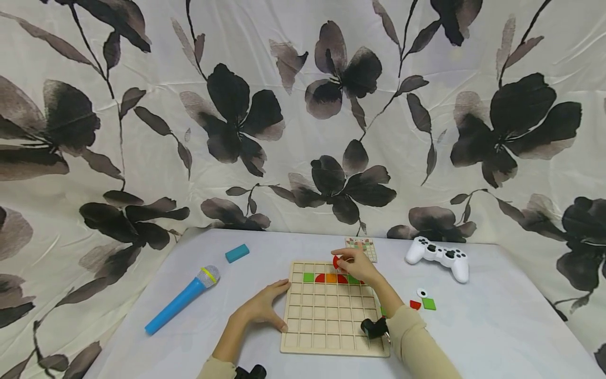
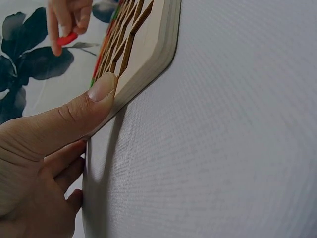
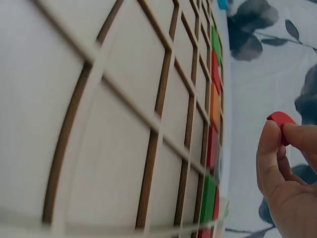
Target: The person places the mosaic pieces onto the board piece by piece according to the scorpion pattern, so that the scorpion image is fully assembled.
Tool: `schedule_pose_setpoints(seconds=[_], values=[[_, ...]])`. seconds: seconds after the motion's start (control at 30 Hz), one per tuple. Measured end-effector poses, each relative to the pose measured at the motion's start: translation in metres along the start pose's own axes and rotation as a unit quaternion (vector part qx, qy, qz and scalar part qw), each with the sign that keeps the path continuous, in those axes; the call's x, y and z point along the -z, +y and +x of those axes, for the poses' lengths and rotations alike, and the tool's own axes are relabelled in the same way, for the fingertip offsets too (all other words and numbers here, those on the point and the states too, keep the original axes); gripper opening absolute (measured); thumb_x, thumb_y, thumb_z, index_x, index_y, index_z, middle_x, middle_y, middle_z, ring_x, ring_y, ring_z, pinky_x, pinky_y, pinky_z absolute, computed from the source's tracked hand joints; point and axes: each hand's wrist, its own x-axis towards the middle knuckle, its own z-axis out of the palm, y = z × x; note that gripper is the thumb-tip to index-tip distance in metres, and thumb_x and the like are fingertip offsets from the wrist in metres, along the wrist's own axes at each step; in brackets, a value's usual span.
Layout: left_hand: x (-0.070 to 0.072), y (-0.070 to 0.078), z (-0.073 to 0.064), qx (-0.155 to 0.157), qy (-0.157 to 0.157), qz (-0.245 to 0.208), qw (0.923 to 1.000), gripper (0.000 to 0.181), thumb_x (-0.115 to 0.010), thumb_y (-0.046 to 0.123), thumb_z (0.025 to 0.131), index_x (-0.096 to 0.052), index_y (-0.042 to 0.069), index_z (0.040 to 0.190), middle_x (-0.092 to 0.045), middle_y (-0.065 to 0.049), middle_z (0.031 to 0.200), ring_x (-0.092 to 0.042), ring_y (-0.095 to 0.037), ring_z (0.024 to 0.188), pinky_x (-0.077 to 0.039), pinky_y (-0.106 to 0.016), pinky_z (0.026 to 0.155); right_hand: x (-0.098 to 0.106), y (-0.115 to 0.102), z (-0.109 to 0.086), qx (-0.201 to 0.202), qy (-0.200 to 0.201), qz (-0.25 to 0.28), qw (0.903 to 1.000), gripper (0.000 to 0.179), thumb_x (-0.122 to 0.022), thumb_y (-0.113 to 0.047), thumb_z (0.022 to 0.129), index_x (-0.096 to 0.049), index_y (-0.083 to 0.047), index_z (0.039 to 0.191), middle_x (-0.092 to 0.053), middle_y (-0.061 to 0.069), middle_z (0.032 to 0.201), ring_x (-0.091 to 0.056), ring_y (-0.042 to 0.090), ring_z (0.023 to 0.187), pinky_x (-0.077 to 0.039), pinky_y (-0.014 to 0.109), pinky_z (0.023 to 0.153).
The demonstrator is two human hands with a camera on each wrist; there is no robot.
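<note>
A light wooden grid board (image 1: 326,316) lies on the white table. Near its far edge runs a row of coloured pieces: green (image 1: 309,277), red (image 1: 320,278), orange (image 1: 331,278), red, green and red at the right end. Between thumb and fingers, my right hand (image 1: 361,267) pinches a small red piece (image 3: 281,118), held above this row at the board's far side. My left hand (image 1: 260,306) is spread along the board's left edge. Its thumb (image 2: 101,89) presses on the edge; the other fingers touch the side farther up.
Behind the board lies a patterned card (image 1: 368,245), partly covered by the right hand. To the right are a white game controller (image 1: 437,256) and loose green (image 1: 428,303), red (image 1: 415,305) and round white (image 1: 422,293) pieces. A blue microphone (image 1: 182,300) and teal block (image 1: 237,253) lie left.
</note>
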Motion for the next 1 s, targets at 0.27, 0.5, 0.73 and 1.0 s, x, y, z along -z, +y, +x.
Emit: schedule_pose_setpoints(seconds=[0.27,0.5,0.73,1.0], values=[[-0.001,0.001,0.001,0.006,-0.003,0.006,1.0,0.106,-0.091,0.021,0.051,-0.039,-0.005,0.139,-0.031,-0.021,0.149,-0.024,-0.044,0.137,-0.023,-0.058,0.11,-0.025,-0.006,0.016,0.002,-0.026,0.0,0.9997,0.029,-0.054,0.002,0.09,-0.059,0.011,0.117,-0.06,0.021,0.091,-0.062,0.025,0.076,-0.058,0.04,0.072],[0.001,0.0,0.001,0.004,-0.009,0.007,0.9999,0.105,-0.091,0.02,0.053,-0.038,-0.006,0.139,-0.031,-0.021,0.149,-0.024,-0.043,0.137,-0.023,-0.058,0.11,-0.042,-0.012,0.027,0.011,-0.039,-0.054,0.9977,0.028,-0.052,0.002,0.091,-0.062,0.007,0.117,-0.065,0.018,0.098,-0.055,0.015,0.065,-0.048,0.023,0.057],[0.001,0.0,0.001,0.002,-0.01,0.004,0.9999,0.104,-0.09,0.02,0.053,-0.038,-0.006,0.14,-0.031,-0.021,0.149,-0.024,-0.043,0.137,-0.023,-0.058,0.11,-0.061,-0.019,0.035,0.04,-0.017,-0.112,0.9928,0.015,-0.062,0.0,0.086,-0.07,0.004,0.098,-0.069,0.013,0.081,-0.06,0.015,0.063,-0.048,0.021,0.053],[0.002,0.0,0.0,-0.011,-0.013,0.011,0.9998,0.104,-0.091,0.02,0.054,-0.038,-0.007,0.139,-0.031,-0.023,0.148,-0.024,-0.045,0.136,-0.023,-0.059,0.109,-0.082,-0.025,0.042,0.047,-0.018,-0.18,0.9825,0.005,-0.068,0.001,0.081,-0.071,0.004,0.084,-0.07,0.01,0.077,-0.057,0.008,0.064,-0.049,0.02,0.059]])
